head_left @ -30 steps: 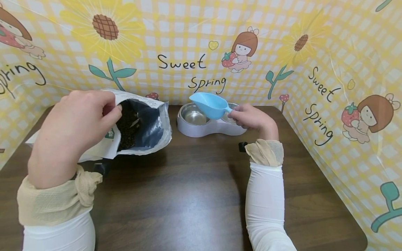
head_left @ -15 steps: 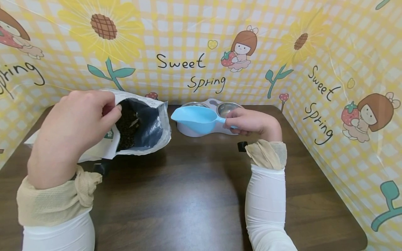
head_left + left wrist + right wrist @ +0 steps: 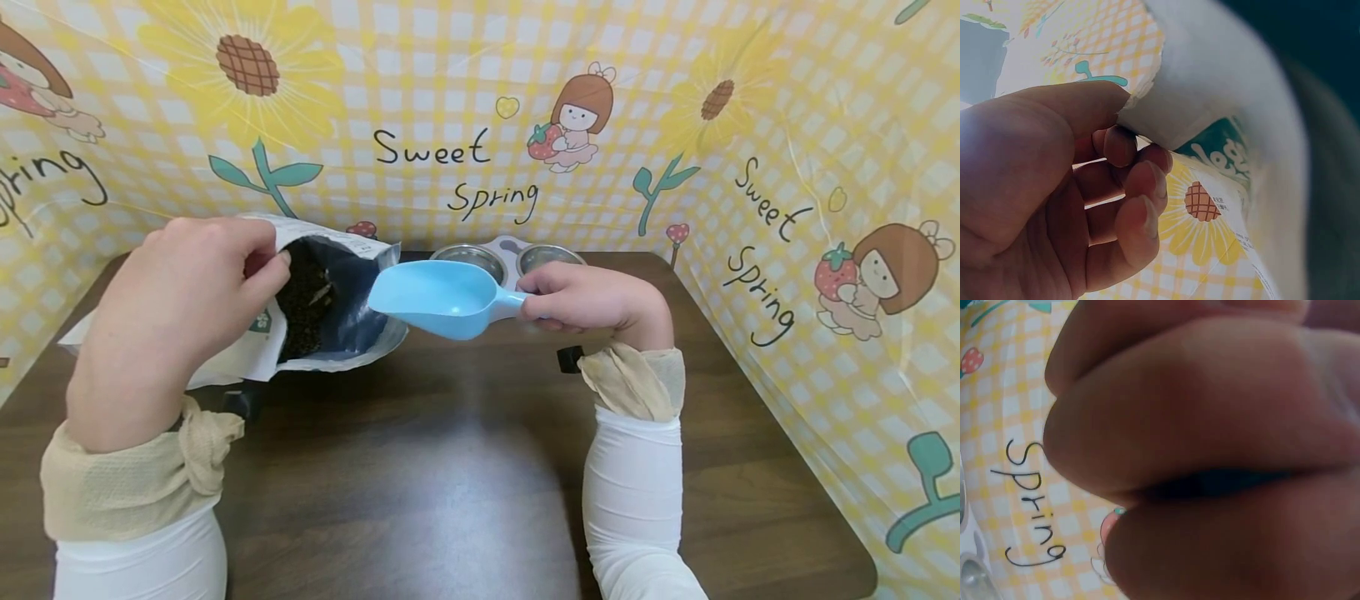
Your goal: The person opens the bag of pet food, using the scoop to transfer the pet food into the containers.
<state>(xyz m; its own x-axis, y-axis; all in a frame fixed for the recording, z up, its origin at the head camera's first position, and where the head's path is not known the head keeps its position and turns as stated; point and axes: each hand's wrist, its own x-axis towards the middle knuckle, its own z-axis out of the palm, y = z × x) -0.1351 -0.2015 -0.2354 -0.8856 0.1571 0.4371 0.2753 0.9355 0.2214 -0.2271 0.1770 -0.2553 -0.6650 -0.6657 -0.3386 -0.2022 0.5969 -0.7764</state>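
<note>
My left hand (image 3: 180,308) pinches the edge of a white food bag (image 3: 345,362) that lies tilted with its mouth facing right. Dark brown pellets (image 3: 303,308) fill the back of its silvery inside. In the left wrist view the thumb and fingers grip the bag's torn edge (image 3: 1154,75), beside green lettering. My right hand (image 3: 592,300) holds a light blue scoop (image 3: 442,300) by its handle, level, with its tip overlapping the bag's mouth in the head view. The scoop's bowl shows no pellets. Curled fingers (image 3: 1197,412) fill the right wrist view and hide most of the handle.
Behind the scoop, a pale double bowl stand (image 3: 504,250) with two metal bowls (image 3: 551,257) stands at the table's back edge. A checked, flower-printed cloth (image 3: 450,75) walls the back and sides of the brown wooden table (image 3: 420,467).
My right hand has brought the scoop left and nearer from over the bowls to the bag's mouth, turning it level. My left hand and the bag have stayed in place.
</note>
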